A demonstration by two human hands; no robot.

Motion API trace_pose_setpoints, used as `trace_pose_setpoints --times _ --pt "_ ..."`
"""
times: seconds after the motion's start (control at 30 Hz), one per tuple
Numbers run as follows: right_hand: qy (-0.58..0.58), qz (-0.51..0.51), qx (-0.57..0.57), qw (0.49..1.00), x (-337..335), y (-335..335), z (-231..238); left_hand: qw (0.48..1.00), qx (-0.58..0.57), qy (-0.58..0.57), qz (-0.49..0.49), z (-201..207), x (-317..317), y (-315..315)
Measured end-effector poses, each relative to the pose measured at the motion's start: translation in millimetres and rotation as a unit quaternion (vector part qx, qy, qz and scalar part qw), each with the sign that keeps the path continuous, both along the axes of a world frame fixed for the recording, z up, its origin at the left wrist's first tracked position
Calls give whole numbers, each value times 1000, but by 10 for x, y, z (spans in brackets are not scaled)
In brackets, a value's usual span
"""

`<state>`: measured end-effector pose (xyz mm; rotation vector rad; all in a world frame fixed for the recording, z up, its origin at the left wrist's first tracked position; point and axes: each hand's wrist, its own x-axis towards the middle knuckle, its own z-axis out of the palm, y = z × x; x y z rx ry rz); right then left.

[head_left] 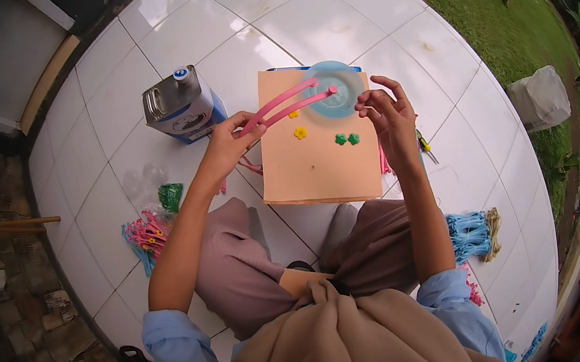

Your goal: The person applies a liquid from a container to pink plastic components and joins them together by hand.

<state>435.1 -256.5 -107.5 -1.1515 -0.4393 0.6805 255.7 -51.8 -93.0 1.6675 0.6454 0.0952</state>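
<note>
Tan and flat, the board (317, 188) lies before us, two green flowers (341, 140) on it, a yellow flower (300, 133) farther left; above, our left fingers (239, 120) grasp two pink lengths (322, 94), and whether our right fingers (388, 84) pinch anything, we cannot tell. Beyond sits a blue bowl (339, 106). We seem to be positioning the lengths; the next move likely calls for precise right fingertips

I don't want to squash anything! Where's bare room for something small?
The peach rectangular board is nearly bare below the two green flower-shaped pieces. White floor tiles lie bare beyond the round translucent blue bowl. Crowded: around the bowl, where the left hand holds curved pink strips; near left, with a pink bundle and green plastic packet.
</note>
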Motion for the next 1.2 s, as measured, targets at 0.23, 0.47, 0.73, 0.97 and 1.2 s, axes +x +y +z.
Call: trace_pose_setpoints --times 0.23,0.47,0.73,0.97,1.2 --pt "-493 61 -230 837 -365 451 -773 997 -28 -34 57 -80 -47 56" --pt "-494 53 -235 836 -440 575 -636 993 -79 -64 65 -53 -31 30" --pt "-517 -45 -23 855 -792 505 278 991 -58 -100 62 385 -96 -242" --pt "-548 -34 14 835 -812 482 344 992 -85 -84 36 329 -109 -220" --pt "-730 -46 -27 682 -685 389 320 990 -118 -71 29 329 -86 -273"
